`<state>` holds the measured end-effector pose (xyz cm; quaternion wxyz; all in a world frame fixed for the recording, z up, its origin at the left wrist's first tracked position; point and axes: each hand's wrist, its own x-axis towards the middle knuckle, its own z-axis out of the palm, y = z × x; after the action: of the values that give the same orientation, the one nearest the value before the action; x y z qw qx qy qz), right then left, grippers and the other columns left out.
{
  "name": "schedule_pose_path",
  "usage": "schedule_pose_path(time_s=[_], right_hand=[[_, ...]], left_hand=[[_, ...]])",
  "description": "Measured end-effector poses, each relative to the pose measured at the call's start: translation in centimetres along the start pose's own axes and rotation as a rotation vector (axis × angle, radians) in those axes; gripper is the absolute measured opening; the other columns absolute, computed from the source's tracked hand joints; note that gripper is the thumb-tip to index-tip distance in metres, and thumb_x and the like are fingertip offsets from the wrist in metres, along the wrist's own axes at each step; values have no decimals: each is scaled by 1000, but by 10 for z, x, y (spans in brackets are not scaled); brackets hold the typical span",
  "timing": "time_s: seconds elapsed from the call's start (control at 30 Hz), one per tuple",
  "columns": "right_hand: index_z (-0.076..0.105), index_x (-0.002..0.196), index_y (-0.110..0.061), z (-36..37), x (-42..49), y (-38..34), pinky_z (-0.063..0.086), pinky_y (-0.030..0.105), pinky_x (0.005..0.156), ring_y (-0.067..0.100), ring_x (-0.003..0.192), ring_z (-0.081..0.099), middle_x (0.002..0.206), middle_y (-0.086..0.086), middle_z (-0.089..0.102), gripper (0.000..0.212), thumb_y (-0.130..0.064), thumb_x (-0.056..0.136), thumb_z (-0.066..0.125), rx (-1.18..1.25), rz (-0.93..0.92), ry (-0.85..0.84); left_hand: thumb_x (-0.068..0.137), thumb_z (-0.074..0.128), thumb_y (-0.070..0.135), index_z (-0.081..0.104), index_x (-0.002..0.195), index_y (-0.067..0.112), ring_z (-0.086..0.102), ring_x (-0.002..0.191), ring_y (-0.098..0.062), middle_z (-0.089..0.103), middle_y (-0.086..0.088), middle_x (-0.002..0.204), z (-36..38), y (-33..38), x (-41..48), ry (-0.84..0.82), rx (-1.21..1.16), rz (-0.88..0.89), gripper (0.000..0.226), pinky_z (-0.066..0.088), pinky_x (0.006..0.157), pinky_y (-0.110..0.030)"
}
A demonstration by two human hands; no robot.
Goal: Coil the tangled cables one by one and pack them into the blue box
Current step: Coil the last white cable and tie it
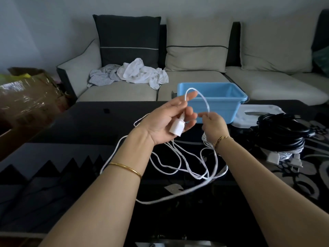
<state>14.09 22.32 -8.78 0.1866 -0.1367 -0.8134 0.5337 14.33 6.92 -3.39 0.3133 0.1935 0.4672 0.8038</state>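
Note:
A long white cable (179,166) lies in loose tangled loops on the dark table. My left hand (170,118), palm up above the table, holds the cable's white plug (176,128) and the cord near it between thumb and fingers. From there one loop (204,98) arches over to my right hand (214,128), which pinches the cord. Just behind both hands stands the blue box (220,102), its inside looking bare. To the right lies a heap of black cables (283,132) with white cable (284,156) under it.
A white lid (252,111) lies right of the box. The dark glass table (71,157) stretches left. Behind is a beige sofa (195,82) with crumpled white cloths (140,72). A cardboard carton (30,97) stands at the left. A patterned rug (302,180) shows at the right.

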Motion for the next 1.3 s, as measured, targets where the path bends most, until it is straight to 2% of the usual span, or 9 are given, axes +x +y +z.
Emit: schedule_pose_path(time_s=[0.1, 0.2, 0.5, 0.6, 0.7, 0.8, 0.93, 1.1, 1.3], right_hand=[[54, 70, -15, 9, -14, -11, 29, 19, 49, 19, 65, 44, 62, -2, 45, 26, -16, 95, 47, -324, -116, -304], [62, 105, -5, 16, -28, -24, 32, 14, 53, 6, 60, 42, 69, -7, 46, 24, -18, 97, 44, -490, -210, -566], [58, 118, -12, -1, -49, -54, 32, 19, 75, 13, 95, 48, 109, 1, 56, 28, -23, 99, 42, -768, -382, -788], [61, 116, -12, -3, -54, -64, 37, 24, 84, 18, 106, 53, 114, 4, 60, 27, -24, 97, 45, -795, -432, -752], [65, 102, -16, -8, -51, -73, 41, 28, 75, 18, 94, 56, 86, -5, 59, 18, -22, 93, 51, -730, -479, -515], [68, 92, -21, -18, -45, -78, 38, 19, 63, 6, 69, 49, 65, -16, 46, 17, -12, 84, 57, -584, -514, -296], [67, 90, -12, -25, -49, -88, 38, 9, 52, -6, 52, 51, 60, -13, 46, 14, -5, 82, 59, -344, -588, -242], [68, 86, -18, -25, -53, -91, 40, 18, 57, 8, 60, 50, 75, 9, 63, 15, -5, 82, 60, -327, -575, -431], [68, 87, -14, -22, -50, -91, 38, 13, 60, 3, 59, 46, 66, -7, 54, 10, -7, 82, 62, -252, -618, -290]], left_hand=[[97, 39, 2, 60, 106, 12, 67, 68, -10, 67, 0, 75, 7, 5, 4, 32, -108, 157, 25, 57, 76, -28], [96, 40, -3, 51, 120, 6, 63, 66, -8, 70, -5, 98, 3, 13, 6, 126, -184, 251, 27, 54, 68, -21], [94, 53, -2, 38, 141, 7, 67, 103, -15, 69, -4, 111, -36, 12, -3, 559, 44, 424, 50, 50, 96, -41], [97, 48, 2, 48, 134, 15, 68, 102, -11, 62, 2, 127, -42, 9, -6, 617, 221, 454, 39, 48, 98, -41], [95, 47, 2, 57, 104, 22, 68, 98, -8, 52, 1, 139, -42, 4, -11, 580, 458, 476, 24, 48, 91, -31], [97, 42, 5, 44, 140, 17, 68, 99, -7, 67, -3, 116, -41, -3, -14, 474, 812, 465, 44, 47, 96, -29], [98, 39, 7, 43, 142, 14, 66, 84, 3, 69, 4, 105, -32, -7, -11, 392, 1097, 408, 44, 44, 87, -15], [97, 36, -3, 19, 151, 21, 67, 83, -10, 68, -2, 107, -28, 0, -5, 442, 489, 347, 62, 53, 76, -33], [90, 38, -11, 29, 149, 12, 70, 90, -7, 73, 1, 92, -35, -3, -8, 480, 604, 261, 63, 52, 82, -27]])
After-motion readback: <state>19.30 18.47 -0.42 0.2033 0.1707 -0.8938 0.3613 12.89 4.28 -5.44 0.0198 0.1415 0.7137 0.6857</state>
